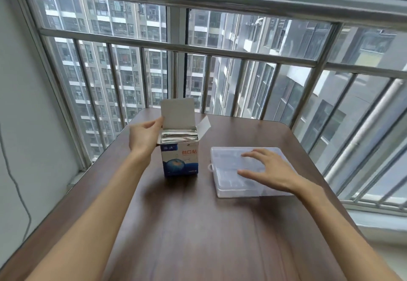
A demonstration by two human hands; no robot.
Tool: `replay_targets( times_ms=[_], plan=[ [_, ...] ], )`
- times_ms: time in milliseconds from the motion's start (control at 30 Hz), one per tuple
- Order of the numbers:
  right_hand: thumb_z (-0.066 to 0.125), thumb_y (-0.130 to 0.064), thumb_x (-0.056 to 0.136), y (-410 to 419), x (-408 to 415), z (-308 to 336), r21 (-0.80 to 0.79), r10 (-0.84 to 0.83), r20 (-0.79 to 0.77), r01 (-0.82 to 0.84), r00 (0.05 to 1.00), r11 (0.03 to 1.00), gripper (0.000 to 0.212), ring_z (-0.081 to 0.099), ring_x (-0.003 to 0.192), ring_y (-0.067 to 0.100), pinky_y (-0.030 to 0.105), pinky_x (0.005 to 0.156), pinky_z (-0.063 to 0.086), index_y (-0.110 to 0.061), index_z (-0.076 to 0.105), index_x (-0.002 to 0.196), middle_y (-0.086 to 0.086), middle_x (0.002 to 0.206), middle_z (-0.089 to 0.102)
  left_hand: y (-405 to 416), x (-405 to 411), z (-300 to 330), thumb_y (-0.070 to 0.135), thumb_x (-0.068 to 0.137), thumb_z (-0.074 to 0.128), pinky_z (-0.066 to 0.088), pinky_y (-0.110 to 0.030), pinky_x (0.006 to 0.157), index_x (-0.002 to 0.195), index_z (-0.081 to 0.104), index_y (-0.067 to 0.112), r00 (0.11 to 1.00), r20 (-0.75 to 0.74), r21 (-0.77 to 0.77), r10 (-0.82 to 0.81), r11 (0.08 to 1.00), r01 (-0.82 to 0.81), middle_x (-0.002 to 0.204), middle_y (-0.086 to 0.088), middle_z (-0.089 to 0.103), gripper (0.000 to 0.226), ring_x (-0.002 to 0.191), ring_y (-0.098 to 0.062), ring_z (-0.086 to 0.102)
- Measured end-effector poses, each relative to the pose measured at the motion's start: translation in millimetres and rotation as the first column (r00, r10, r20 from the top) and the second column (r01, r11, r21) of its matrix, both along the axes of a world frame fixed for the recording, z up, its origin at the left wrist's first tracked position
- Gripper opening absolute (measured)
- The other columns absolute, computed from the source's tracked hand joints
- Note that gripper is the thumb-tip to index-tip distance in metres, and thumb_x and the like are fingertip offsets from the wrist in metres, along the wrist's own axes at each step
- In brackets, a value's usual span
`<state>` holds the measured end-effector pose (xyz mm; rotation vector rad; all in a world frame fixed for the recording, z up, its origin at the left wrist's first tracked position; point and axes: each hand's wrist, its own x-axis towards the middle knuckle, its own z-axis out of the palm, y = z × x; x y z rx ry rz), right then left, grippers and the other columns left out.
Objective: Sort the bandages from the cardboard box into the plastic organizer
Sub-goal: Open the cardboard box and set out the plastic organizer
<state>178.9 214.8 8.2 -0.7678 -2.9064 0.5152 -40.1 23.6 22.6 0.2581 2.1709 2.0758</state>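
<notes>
While standing upright on the brown table (pixel 198 225), cardboard box (pixel 180 155) open at top, lid flap raised at rear, right side flap splayed outward. Bandages (pixel 178 135) packed in stacked wrappers inside, filling the opening to the rim. Left hand (pixel 144 136) against the box's upper left edge, thumb and forefinger at the left flap near the lid's base; grip narrow, whether actually pinching the flap cannot be told. Bandages just right of those fingertips, inside the box. Right hand (pixel 267 171) spread wide and flat over the plastic organizer (pixel 229 170), fingers straight, holding nothing; whether pressing on the lid or hovering just above cannot be told. Organizer clear, lid closed, lying flat under that palm, its small tab pointing toward the box. Box and organizer near each other, not touching. Behind the table, metal railing (pixel 220 53) before window glass, apartment blocks (pixel 123 71) beyond.
</notes>
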Motion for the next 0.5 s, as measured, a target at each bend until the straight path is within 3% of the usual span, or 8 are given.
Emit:
replay_targets(
  times_ms=[167,267,400,500],
  plan=[
    [0.069,-0.056,0.075,0.9,44.1,20.3,-0.13,0.153,0.119,-0.138,0.981,0.982,0.063,0.026,0.134,0.004,0.027,0.114,0.019,-0.043,0.047,0.132,-0.014,0.143,0.034,33.2,2.0,-3.3,0.032,0.088,0.065,0.051,-0.037,0.092,0.11,0.069,0.011,0.998,0.055,-0.051,0.012,0.999,-0.01,0.112,-0.004,0.068,0.03,0.099,-0.021,0.061],
    [0.07,-0.058,0.074,-12.4,59.1,20.3,-0.146,0.197,0.115,-0.179,0.974,0.973,0.066,0.022,0.132,-0.001,0.019,0.11,0.016,-0.047,0.044,0.133,-0.019,0.142,0.031,58.0,12.0,-0.9,0.028,0.088,0.065,0.048,-0.031,0.092,0.108,0.069,0.012,0.999,0.037,-0.126,-0.026,0.992,0.03,0.112,-0.003,0.067,0.026,0.102,-0.022,0.06],
    [0.062,-0.066,0.074,-39.5,56.2,6.6,-0.027,0.159,0.012,-0.159,0.987,0.987,0.068,0.021,0.135,0.001,0.026,0.113,0.015,-0.047,0.042,0.136,-0.021,0.147,0.03,72.7,24.4,-2.5,0.025,0.087,0.065,0.05,-0.036,0.093,0.105,0.069,0.018,0.996,0.081,-0.113,0.032,0.993,-0.022,0.111,-0.005,0.068,0.02,0.096,-0.023,0.061],
    [0.055,-0.074,0.074,-55.1,45.6,-7.3,0.038,0.144,-0.065,-0.142,0.987,0.989,0.067,0.023,0.137,0.004,0.033,0.116,0.018,-0.047,0.045,0.134,-0.02,0.148,0.031,73.1,27.5,-4.5,0.033,0.091,0.057,0.048,-0.041,0.097,0.118,0.061,0.019,0.994,0.105,-0.073,0.024,0.997,-0.016,0.12,-0.006,0.063,0.031,0.103,-0.025,0.058]
  ],
)
